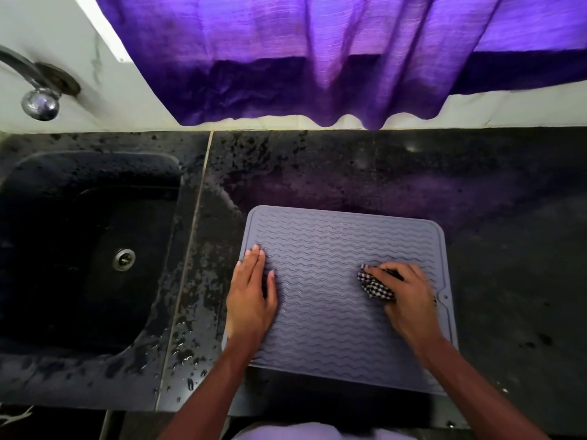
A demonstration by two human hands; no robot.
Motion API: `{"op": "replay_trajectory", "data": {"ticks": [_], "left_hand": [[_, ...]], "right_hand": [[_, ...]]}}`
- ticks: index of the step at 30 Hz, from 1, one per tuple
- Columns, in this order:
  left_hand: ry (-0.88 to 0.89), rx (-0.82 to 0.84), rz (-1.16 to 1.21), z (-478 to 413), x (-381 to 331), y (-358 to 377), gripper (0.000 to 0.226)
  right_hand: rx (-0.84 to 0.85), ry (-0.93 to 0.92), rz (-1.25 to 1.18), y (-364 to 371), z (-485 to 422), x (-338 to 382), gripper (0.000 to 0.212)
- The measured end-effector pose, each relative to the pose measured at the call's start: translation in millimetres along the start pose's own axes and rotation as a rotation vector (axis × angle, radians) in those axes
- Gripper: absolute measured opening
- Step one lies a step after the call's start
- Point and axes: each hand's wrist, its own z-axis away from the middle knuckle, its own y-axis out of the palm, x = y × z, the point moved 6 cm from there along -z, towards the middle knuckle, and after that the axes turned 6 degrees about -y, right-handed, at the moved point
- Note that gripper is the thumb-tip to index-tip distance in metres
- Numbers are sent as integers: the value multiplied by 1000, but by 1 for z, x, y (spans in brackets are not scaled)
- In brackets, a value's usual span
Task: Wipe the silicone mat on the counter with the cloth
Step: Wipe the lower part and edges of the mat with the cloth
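A dark sink (79, 217) with a metal drain (124, 259) sits at the left, a chrome tap (40, 103) above it. A purple curtain (317, 58) hangs over the white wall (47, 27) behind.

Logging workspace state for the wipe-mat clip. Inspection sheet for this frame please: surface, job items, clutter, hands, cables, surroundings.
Surface: dark stone counter, with water drops on the strip beside the sink.
Job's things: grey ribbed silicone mat lies flat on the counter near its front edge; checkered cloth rests bunched on the mat's right half.
Clutter: nothing seen.
Hands: left hand presses flat, fingers straight, on the mat's left edge; right hand grips the cloth against the mat.
Cables: nothing seen.
Surroundings: dark sink to the left, metal tap above it, purple curtain hanging behind the counter.
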Motion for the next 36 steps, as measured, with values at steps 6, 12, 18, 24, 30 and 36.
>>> {"op": "replay_trajectory", "data": {"ticks": [6, 12, 18, 24, 30, 36], "left_hand": [[11, -8, -3, 0, -2, 1, 48], [-17, 24, 53, -2, -1, 0, 47], [-39, 106, 203, -2, 5, -5, 73], [-200, -16, 430, -20, 7, -22, 49], [382, 353, 195, -82, -24, 12, 43], [611, 521, -116, -88, -20, 28, 58]], "right_hand": [[2, -34, -46, 32, -18, 50, 72], [24, -77, -58, 56, -35, 96, 71], [142, -236, -89, 83, -62, 164, 66], [77, -179, -115, 44, -47, 150, 69], [-21, 6, 33, 3, 2, 72, 77], [-37, 23, 56, 34, 9, 58, 77]]}}
